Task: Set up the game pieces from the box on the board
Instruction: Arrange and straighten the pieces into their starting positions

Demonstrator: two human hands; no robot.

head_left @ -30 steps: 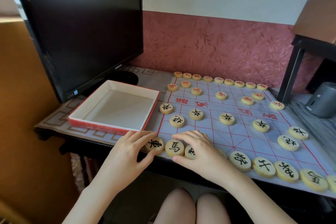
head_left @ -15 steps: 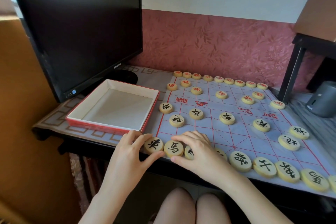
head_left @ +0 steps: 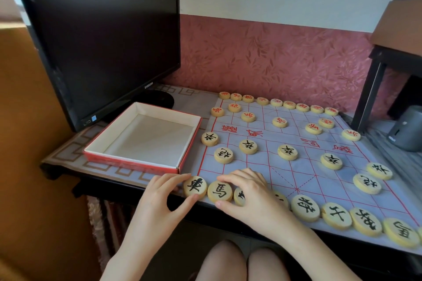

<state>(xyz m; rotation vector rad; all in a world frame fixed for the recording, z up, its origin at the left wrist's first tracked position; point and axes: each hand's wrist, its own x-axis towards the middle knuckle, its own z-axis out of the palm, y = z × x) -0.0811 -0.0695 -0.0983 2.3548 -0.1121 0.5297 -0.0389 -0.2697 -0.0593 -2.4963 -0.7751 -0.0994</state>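
Observation:
A pale cloth board (head_left: 319,150) with red grid lines lies on the desk. Red-lettered wooden discs (head_left: 280,122) fill its far side and black-lettered discs (head_left: 287,152) its near side. My left hand (head_left: 157,198) pinches the corner black disc (head_left: 195,187) between thumb and forefinger at the near left corner. My right hand (head_left: 249,194) rests over the near row, thumb and forefinger around the second disc (head_left: 219,191), covering the third disc (head_left: 239,196) in part. The red box (head_left: 141,137) with a white inside holds nothing and sits left of the board.
A black monitor (head_left: 102,34) stands behind the box. A dark shelf leg (head_left: 367,96) and a grey cylinder (head_left: 405,128) stand at the right. The desk's front edge runs just under the near row of discs. My knees show below.
Both hands stay on the near-left discs with only slight finger shifts. The view has crept a little closer.

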